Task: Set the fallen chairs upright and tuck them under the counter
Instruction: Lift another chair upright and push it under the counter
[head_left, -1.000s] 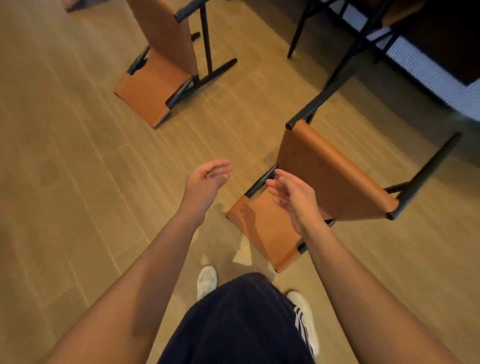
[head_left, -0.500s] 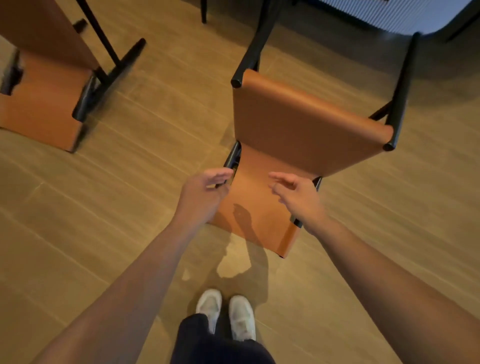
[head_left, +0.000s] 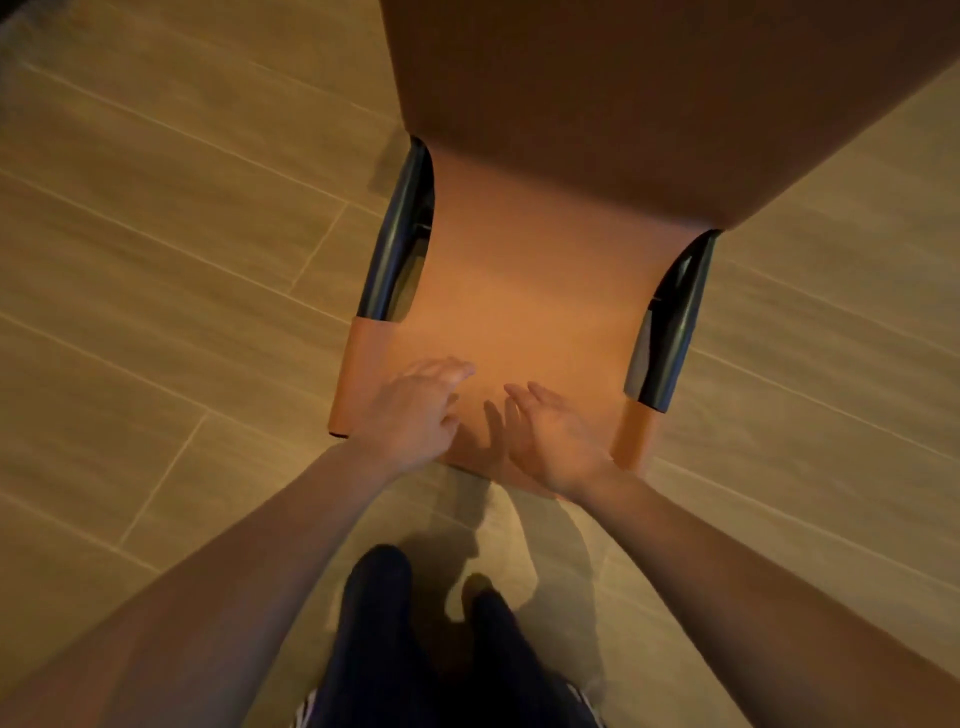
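A fallen chair (head_left: 524, 291) with tan leather panels and a black tube frame lies on its back on the wooden floor, filling the top and middle of the head view. Its backrest lies flat toward me, and its seat panel rises at the top of the frame. My left hand (head_left: 415, 415) hovers over the near left part of the backrest, fingers loosely bent and holding nothing. My right hand (head_left: 550, 436) is beside it over the near edge, fingers straight and spread. Whether either hand touches the leather is unclear.
Wooden plank floor (head_left: 156, 312) spreads on both sides of the chair. My dark trouser legs (head_left: 415, 649) stand just behind the chair's near edge. The counter and the other chair are out of view.
I have leaned down and closer, so the chair now fills the view. Both hands moved forward onto the near end of the backrest. The second fallen chair has left the frame.
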